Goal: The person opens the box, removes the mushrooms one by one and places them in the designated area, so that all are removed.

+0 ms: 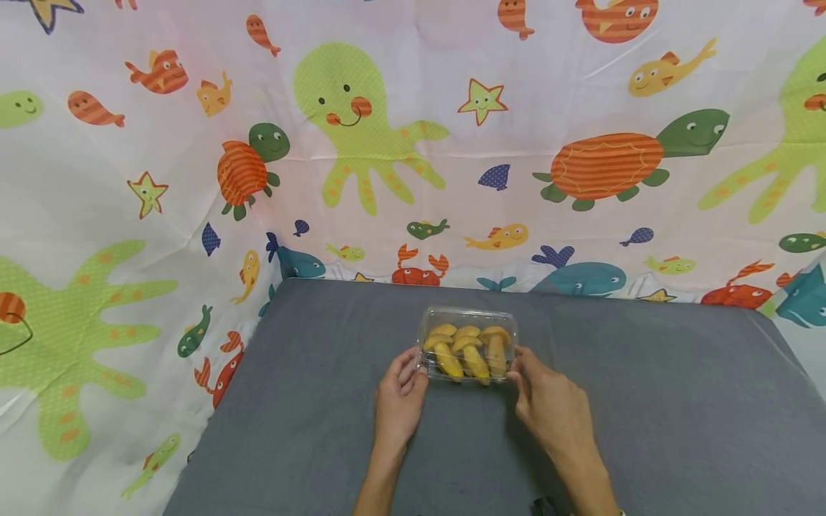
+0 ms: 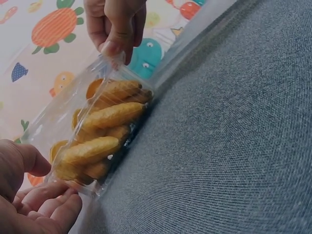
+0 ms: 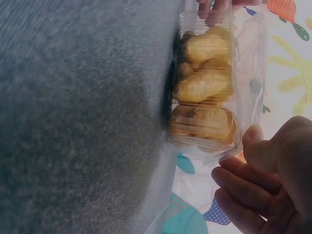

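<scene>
A clear plastic box (image 1: 467, 314) with a hinged-looking lid holds several yellow-brown mushrooms (image 1: 476, 362), stems side by side. It is on or just above the grey cloth; I cannot tell which. My left hand (image 1: 398, 405) holds the box's left side, its thumb and fingers at the near corner. On the opposite side my right hand (image 1: 556, 408) pinches the edge; in the right wrist view the right hand's thumb (image 3: 256, 146) presses the rim from one side, with fingers (image 3: 243, 185) on the other. Whether the lid is fastened cannot be made out.
Grey cloth (image 1: 310, 401) covers the table. A white curtain (image 1: 413, 64) printed with sea animals hangs behind and along the left side. A small dark object (image 1: 543, 507) shows at the bottom edge, near the right forearm.
</scene>
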A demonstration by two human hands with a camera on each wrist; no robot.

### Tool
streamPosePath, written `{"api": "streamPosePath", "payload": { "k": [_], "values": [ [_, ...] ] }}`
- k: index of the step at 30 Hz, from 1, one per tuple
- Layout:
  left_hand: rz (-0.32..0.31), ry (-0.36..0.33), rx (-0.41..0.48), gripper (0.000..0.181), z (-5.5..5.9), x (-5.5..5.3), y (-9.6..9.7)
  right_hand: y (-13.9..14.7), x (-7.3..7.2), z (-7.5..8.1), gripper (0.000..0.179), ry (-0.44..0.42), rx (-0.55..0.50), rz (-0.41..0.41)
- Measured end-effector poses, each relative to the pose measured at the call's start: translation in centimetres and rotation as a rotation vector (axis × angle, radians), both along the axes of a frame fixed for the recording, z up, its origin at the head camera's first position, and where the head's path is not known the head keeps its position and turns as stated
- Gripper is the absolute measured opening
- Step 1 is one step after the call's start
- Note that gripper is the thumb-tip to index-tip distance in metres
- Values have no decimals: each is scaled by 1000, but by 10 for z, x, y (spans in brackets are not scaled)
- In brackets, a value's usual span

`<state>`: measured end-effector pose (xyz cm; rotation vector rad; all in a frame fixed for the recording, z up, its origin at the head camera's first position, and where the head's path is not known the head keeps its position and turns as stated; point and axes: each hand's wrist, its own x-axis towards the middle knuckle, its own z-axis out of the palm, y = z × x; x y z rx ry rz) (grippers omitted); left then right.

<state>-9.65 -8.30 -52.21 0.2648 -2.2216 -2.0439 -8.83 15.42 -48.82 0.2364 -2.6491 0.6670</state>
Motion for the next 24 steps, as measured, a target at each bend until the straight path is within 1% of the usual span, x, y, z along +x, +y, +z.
{"api": "streamPosePath", "payload": {
  "k": [4, 7, 12, 17, 19, 20, 24],
  "values": [
    [-3, 10, 11, 40, -1, -1, 0, -1, 0, -2, 15, 42, 0, -6],
    [-2, 18, 19, 39, -1, -2, -1, -3, -1, -4, 17, 59, 22, -6],
    [10, 8, 13, 38, -2, -1, -1, -6, -2, -7, 21, 46, 57, -9],
    [20, 2, 10, 39, 0, -1, -1, -7, -3, -8, 20, 52, 48, -11],
    [20, 7, 12, 40, 1, -1, -1, -7, -3, -6, 19, 37, 35, -25],
    [19, 10, 13, 40, 1, -1, -1, -6, -3, -4, 19, 15, 30, -32],
    [21, 28, 4, 42, 3, -1, -1, -4, -4, 10, 23, -39, 19, -48]
  ]
}}
